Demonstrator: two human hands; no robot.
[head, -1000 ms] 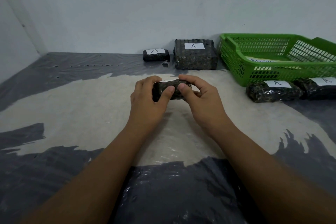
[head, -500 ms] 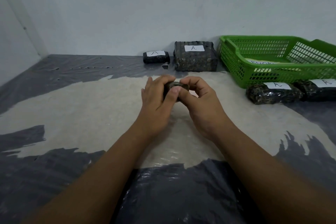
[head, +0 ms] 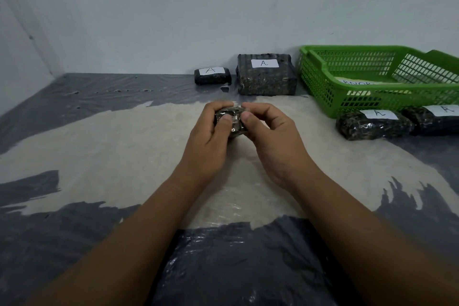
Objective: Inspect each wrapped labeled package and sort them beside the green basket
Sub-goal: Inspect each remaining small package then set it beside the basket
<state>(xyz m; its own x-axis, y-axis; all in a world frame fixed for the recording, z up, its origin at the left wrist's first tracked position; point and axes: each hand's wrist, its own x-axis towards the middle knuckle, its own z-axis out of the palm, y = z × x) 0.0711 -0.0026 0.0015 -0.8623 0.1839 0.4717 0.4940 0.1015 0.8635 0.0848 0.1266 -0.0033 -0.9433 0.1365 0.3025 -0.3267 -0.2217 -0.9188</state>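
Note:
A small dark wrapped package [head: 232, 120] is held above the floor sheet between both hands; its label is hidden. My left hand [head: 211, 136] grips its left side with the thumb on top. My right hand [head: 269, 139] pinches its right end with thumb and fingers. The green basket [head: 377, 92] stands at the right by the wall, with a labeled white item inside. Two dark packages labeled A lie in front of the basket [head: 372, 125] [head: 437, 120]. A small package labeled A [head: 212, 76] and a large one labeled A [head: 267, 76] sit left of the basket against the wall.
The floor is covered by a grey and beige plastic sheet [head: 111, 151]. A pale wall [head: 198, 12] closes the back, with a corner at the left.
The package has been turned in my hands: a second ago it lay lengthwise across both, now it is end-on and mostly covered by the fingers. My hands have closed together.

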